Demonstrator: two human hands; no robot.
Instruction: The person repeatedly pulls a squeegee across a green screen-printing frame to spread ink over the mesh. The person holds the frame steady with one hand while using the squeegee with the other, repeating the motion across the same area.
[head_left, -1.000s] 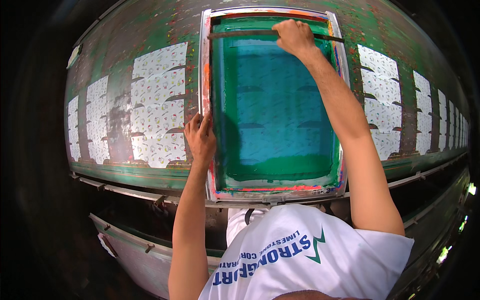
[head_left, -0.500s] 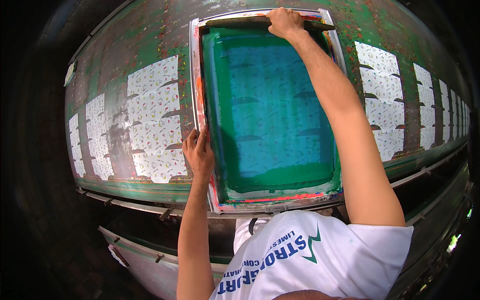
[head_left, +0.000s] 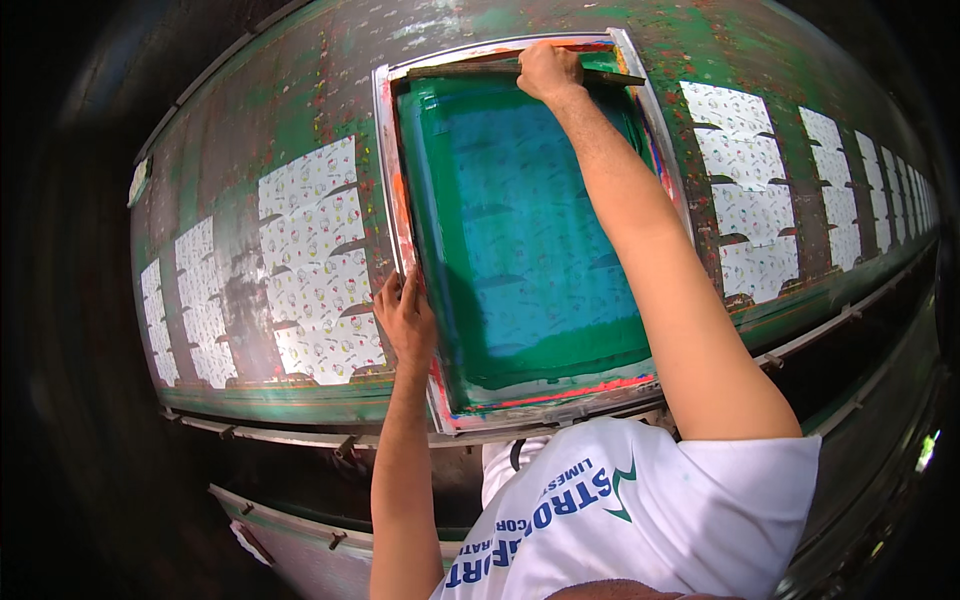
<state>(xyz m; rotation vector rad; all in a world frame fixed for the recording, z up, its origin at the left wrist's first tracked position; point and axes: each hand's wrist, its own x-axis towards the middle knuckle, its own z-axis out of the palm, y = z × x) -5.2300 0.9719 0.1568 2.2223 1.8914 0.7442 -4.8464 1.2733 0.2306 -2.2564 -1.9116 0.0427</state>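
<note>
A screen-printing frame (head_left: 384, 170) with pale, paint-smeared rails lies on the long table in front of me. Its mesh (head_left: 530, 240) is blue-green and translucent, edged in darker green, and printed white sheets show faintly through it. At the far end, a long dark squeegee (head_left: 455, 71) lies crosswise inside the frame. My right hand (head_left: 550, 72) is closed over the squeegee, right of its middle, the arm stretched above the mesh. My left hand (head_left: 407, 318) grips the left rail, its fingers bent over the edge. The squeegee's lower edge is hard to see.
White sheets with small coloured prints (head_left: 315, 260) lie in columns left of the frame, and more sheets (head_left: 745, 190) run off to the right. The green, paint-stained table (head_left: 380, 405) has a metal rail (head_left: 290, 433) along its near edge. Below is another ledge (head_left: 290, 515).
My view has turned slightly, so the frame appears tilted and lower. The squeegee seems a little nearer, with more of the far inner rim showing behind it. Both hands keep their holds.
</note>
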